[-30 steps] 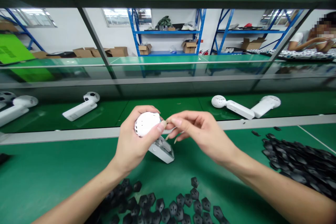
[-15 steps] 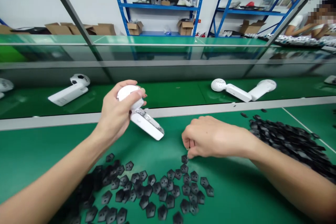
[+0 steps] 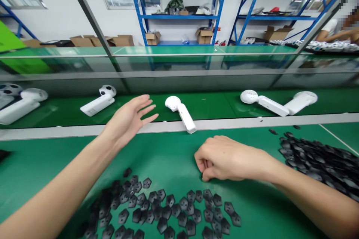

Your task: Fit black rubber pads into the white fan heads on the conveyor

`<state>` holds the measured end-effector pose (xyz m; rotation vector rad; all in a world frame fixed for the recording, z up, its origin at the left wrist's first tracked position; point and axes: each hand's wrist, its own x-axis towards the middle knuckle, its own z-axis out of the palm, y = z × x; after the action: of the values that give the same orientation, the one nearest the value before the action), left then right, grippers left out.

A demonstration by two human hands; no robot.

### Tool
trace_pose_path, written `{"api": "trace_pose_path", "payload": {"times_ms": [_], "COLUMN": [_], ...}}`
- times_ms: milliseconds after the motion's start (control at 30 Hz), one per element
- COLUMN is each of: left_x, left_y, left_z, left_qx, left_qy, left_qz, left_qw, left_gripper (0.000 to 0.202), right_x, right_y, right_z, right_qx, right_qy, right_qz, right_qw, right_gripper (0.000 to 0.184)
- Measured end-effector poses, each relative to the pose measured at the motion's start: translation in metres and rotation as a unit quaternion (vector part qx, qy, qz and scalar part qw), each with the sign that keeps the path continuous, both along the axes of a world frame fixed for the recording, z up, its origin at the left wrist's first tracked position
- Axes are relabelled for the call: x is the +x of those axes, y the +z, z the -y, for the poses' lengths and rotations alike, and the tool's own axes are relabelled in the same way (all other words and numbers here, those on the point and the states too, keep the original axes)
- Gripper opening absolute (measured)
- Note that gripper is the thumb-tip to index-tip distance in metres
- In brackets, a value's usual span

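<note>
your left hand point(image 3: 127, 117) is open, its fingers point(image 3: 143, 99) spread and holding nothing, hovering just beside the white unit with the round perforated head point(image 3: 183, 114). that unit lies on the green conveyor belt point(image 3: 213, 106), its head pointing away from you and its handle end resting on the grey rail point(image 3: 56, 132), so it sits across the edge rather than fully on the belt. your right hand point(image 3: 224, 158) is curled low over the green counter point(image 3: 42, 168), fingertips pressed down just above the spread of black five-sided pieces point(image 3: 157, 209). those fingers hide whatever lies under them, so you can't tell whether they are pinching a piece or only clenched.

the unit looks like the weak spot: a brush from your open left hand, or any belt movement, could swing the handle off the rail and tip it onto the counter among the pieces. a loose pinch could let a small piece drop back into the spread. dragging your right wrist low could scatter the pieces, and a wide sweep of your right forearm could push into the larger black heap point(image 3: 316, 164) close beside it. the stray dark bits point(image 3: 273, 131) near the rail could also get knocked aside.
</note>
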<state>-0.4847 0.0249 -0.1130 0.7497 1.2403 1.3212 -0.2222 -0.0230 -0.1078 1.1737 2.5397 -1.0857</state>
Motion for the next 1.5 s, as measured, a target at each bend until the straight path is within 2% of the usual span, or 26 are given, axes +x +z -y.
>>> {"api": "trace_pose_path", "payload": {"times_ms": [67,133,267,433,533,600,733,867,967,1067,1133,1233,1367,1433,1500], "left_x": [0.002,0.003,-0.002,-0.029,-0.056,-0.079,-0.127,-0.174,-0.209,-0.241,-0.261,-0.286,-0.307,-0.308,-0.299], "left_y": [-0.001,-0.004,-0.006,-0.005,-0.007,-0.010,-0.021,-0.032,-0.034,-0.033,-0.033,-0.033,-0.027,-0.022,-0.018], "left_z": [0.002,0.002,0.001,-0.010,-0.022,-0.031,-0.040,-0.043,-0.044,-0.040,-0.033,-0.026,-0.038,-0.051,-0.062], "left_qx": [-0.037,-0.064,-0.056,0.005,0.057,0.073,0.083,0.088,0.085,0.083,0.082,0.083,0.072,0.082,0.116], "left_qy": [-0.019,-0.024,-0.016,0.001,0.069,0.135,0.250,0.331,0.394,0.438,0.433,0.382,0.300,0.263,0.221], "left_qz": [0.002,0.004,-0.001,-0.050,-0.129,-0.171,-0.224,-0.274,-0.326,-0.393,-0.437,-0.482,-0.477,-0.445,-0.398], "left_qw": [0.999,0.998,0.998,0.999,0.988,0.973,0.938,0.899,0.855,0.804,0.784,0.784,0.823,0.852,0.883], "left_gripper": [0.023,0.017,0.013,0.016,0.020,0.018,0.013,0.012,0.013,0.023,0.034,0.047,0.056,0.062,0.064], "right_x": [-0.001,0.000,0.008,0.007,0.000,-0.004,-0.007,-0.009,-0.009,-0.008,-0.009,-0.013,-0.018,-0.018,-0.016], "right_y": [-0.003,-0.008,-0.017,-0.013,-0.014,-0.017,-0.028,-0.037,-0.045,-0.050,-0.049,-0.046,-0.046,-0.044,-0.039], "right_z": [-0.008,-0.018,-0.034,-0.030,-0.020,-0.016,-0.013,-0.015,-0.017,-0.018,-0.017,-0.017,-0.020,-0.021,-0.022], "right_qx": [-0.002,0.033,0.097,0.068,0.017,-0.002,0.028,-0.019,-0.047,-0.070,-0.085,-0.094,-0.125,-0.115,-0.073], "right_qy": [-0.005,-0.025,-0.097,-0.128,-0.138,-0.130,-0.105,-0.111,-0.127,-0.142,-0.147,-0.152,-0.202,-0.220,-0.217], "right_qz": [-0.050,-0.099,-0.104,-0.099,-0.127,-0.143,-0.151,-0.151,-0.142,-0.129,-0.134,-0.166,-0.227,-0.264,-0.300], "right_qw": [0.999,0.994,0.985,0.984,0.982,0.981,0.982,0.982,0.981,0.979,0.976,0.970,0.944,0.932,0.926], "right_gripper": [0.023,0.013,0.010,0.012,0.011,0.010,0.014,0.017,0.016,0.017,0.016,0.021,0.034,0.035,0.034]}}
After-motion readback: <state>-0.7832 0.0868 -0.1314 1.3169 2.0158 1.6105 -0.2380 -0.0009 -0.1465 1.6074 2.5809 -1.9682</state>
